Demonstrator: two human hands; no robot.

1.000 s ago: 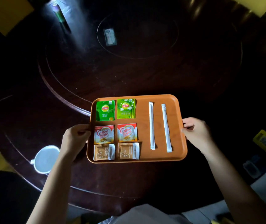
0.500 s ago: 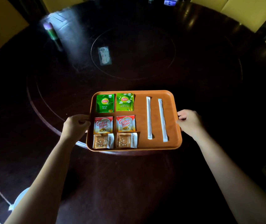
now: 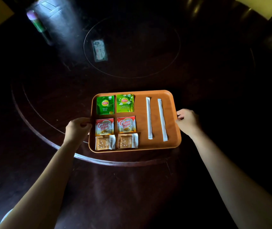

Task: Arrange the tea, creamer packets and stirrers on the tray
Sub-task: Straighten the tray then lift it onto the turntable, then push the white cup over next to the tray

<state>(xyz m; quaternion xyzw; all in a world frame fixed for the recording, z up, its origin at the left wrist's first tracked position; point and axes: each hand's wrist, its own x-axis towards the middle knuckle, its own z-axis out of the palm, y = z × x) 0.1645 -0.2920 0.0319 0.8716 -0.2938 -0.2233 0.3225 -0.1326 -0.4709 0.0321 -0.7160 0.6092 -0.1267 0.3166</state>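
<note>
The orange tray carries two green tea packets side by side at its far left, two creamer packets just below them, two brown sachets nearest the person, and two wrapped stirrers lying parallel on the right. On the dark worktop beyond, a label and a bottle are too blurred to read. The left hand curls closed on the tray's left rim, the right hand on its right rim — whether the tray rests or hangs above the worktop, I cannot tell.
</note>
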